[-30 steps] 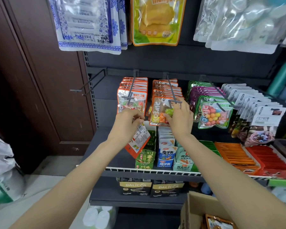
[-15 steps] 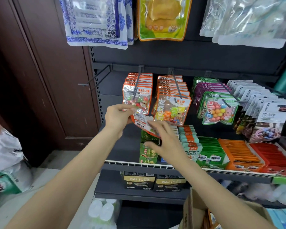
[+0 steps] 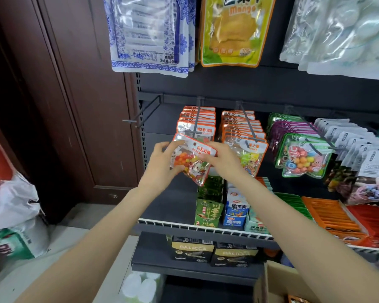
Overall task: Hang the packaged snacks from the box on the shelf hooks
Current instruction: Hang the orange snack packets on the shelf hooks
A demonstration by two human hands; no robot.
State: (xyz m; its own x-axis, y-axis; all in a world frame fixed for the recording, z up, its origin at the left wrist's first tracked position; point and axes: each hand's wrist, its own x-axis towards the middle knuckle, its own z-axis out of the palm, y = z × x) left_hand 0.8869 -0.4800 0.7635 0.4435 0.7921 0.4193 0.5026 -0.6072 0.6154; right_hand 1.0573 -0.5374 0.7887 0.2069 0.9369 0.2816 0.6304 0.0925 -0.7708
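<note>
A dark shop shelf (image 3: pixel 206 226) beside a brown door fills the frame. At centre, the left hand (image 3: pixel 162 165) and right hand (image 3: pixel 222 159) both grip one candy packet (image 3: pixel 192 159), tilted, just below the front of a loaded hook (image 3: pixel 195 127). At lower right, a cardboard box (image 3: pixel 276 283) shows its corner.

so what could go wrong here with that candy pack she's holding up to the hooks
1. The orange-edged clear candy pouch is tilted in both hands, left hand and right hand, so its hang hole may miss the grey metal hook.
2. That hook already carries a full row of orange-edged packs; pushing on could knock the front one off.
3. The empty grey hook on the left might be the intended one; I cannot tell.
</note>
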